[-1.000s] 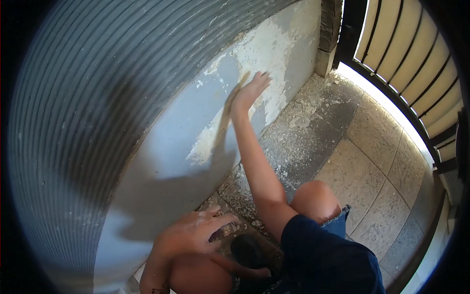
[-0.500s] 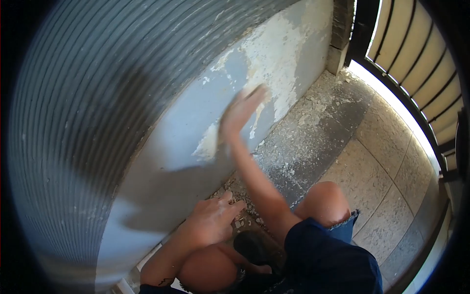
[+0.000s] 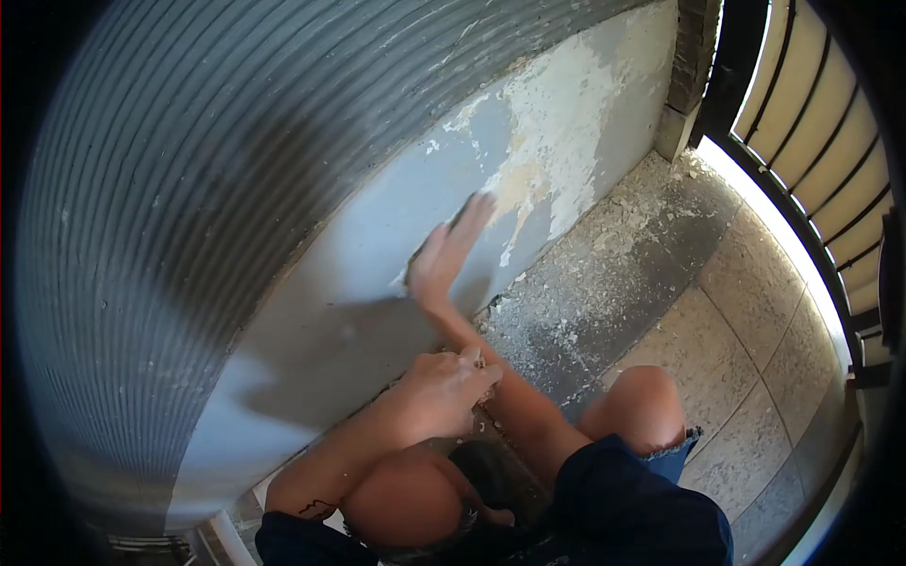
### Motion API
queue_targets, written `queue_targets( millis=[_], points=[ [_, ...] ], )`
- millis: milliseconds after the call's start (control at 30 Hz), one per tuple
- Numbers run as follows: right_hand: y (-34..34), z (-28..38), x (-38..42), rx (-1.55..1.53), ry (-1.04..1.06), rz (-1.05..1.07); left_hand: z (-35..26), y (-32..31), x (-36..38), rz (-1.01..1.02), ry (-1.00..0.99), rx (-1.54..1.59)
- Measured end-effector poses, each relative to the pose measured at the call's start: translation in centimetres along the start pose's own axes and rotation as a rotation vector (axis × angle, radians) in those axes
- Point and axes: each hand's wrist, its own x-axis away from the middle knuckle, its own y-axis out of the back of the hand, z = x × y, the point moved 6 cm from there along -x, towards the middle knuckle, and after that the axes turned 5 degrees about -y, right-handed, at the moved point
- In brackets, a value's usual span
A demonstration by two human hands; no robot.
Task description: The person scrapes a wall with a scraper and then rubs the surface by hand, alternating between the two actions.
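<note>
1. Since the earlier frames, the right hand (image 3: pixel 451 253) has slid down and leftward along the wall (image 3: pixel 377 283), from the bare pale patch (image 3: pixel 557 141) toward the grey paint below it, and the left hand (image 3: pixel 444 389) has lifted off the floor to rest near the right forearm.
2. Right hand: fingers stretched out, pressed flat to the wall at the edge of the peeling paint; whether it pins some thin tool under the palm cannot be told.
3. Left hand: loosely curled, seemingly pinching pale paint chips; its grip is not clear.
4. Loose paint sits on the wall's lower band, with flakes (image 3: pixel 604 274) strewn over the tiled floor (image 3: pixel 727 330) just beside it.
5. Judging by the flakes, the paint is light, thin and brittle; it will likely crumble if pinched, so lifting at a raised edge looks best.
6. Above, the corrugated sheet (image 3: pixel 189 141) looks stiff and untouched.
</note>
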Motion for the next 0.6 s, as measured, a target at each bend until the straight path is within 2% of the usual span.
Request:
queue_targets(
  millis=[100, 167, 267, 333, 433, 500, 567, 600],
  points=[
    [0.8, -2.7, -7.3, -0.002, -0.058, -0.229, -0.1, 0.1, 1.8, -0.037, 0.04, 0.018],
    [1.7, -3.9, -11.1, -0.102, -0.279, -0.285, 0.6, -0.3, 2.0, -0.038, 0.068, 0.035],
    [1.2, -4.5, -10.5, -0.215, -0.36, -0.265, 0.9, -1.1, 2.2, -0.03, 0.101, 0.025],
    [1.2, -2.9, -6.7, -0.068, -0.191, -0.228, 1.1, -0.8, 1.5, -0.021, 0.086, -0.02],
    [0.8, -1.5, -1.1, 0.01, -0.113, -0.17, 1.4, -1.6, 0.4, -0.004, 0.089, -0.103],
    [0.3, -0.4, 0.3, 0.079, -0.242, 0.02, 0.4, -2.7, -0.7, 0.024, -0.031, -0.147],
    [0.9, -0.1, -2.3, -0.035, -0.271, -0.02, -0.1, -3.0, -1.1, 0.042, 0.039, -0.113],
    [1.3, -0.2, -4.6, -0.095, -0.322, -0.027, -1.1, -1.9, -0.5, -0.06, 0.021, -0.135]
  ],
)
